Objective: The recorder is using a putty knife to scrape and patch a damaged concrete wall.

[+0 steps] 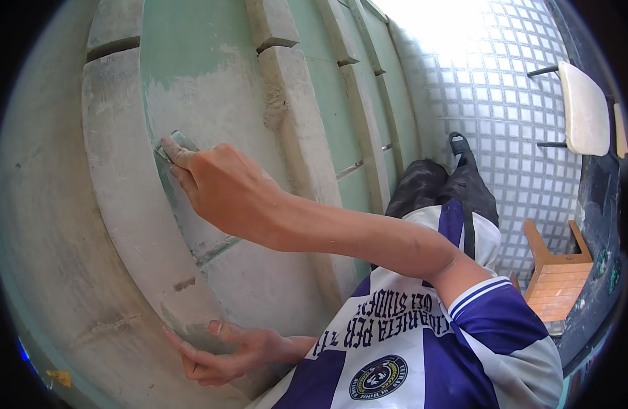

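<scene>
Your right hand (222, 184) grips a flat, thin-bladed scraper (184, 140) at the recessed panel (225, 126), a fingertip near its edge, probably to steady the blade, where a pale coating (205, 95) partly covers green paint (191, 34). Your left hand (228, 351) holds nothing visible, thumb and forefinger apart beside the pale beam (116, 123), perhaps for balance; I cannot tell whether it touches

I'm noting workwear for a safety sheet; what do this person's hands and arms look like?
The right hand and left hand are ungloved. The right forearm is bare up to a short purple-and-white sleeve whose cuff has white and purple stripes. No left sleeve shows.
</scene>
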A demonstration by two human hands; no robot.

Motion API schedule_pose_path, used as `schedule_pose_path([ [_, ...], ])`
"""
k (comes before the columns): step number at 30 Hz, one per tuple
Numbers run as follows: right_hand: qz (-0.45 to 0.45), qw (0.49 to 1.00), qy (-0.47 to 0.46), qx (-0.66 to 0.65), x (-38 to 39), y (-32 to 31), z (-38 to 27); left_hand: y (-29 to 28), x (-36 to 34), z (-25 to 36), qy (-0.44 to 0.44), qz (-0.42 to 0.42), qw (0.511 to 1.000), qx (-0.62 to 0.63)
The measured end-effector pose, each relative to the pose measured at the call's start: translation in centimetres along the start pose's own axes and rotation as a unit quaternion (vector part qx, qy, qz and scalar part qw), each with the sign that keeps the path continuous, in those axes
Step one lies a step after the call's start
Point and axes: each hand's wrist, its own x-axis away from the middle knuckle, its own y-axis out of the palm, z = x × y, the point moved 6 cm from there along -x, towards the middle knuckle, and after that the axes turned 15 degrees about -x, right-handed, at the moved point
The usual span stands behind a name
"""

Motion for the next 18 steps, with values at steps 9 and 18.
schedule_pose_path([
  [9,0.027,0.999,-0.002,-0.027,0.4,0.1,0.0,0.0,-0.1,0.2,-0.002,0.004,1.000,-0.009],
  [18,0.045,0.999,-0.008,-0.026,0.3,0.4,0.3,-0.2,0.0,0.1,-0.002,0.006,1.000,-0.004],
])
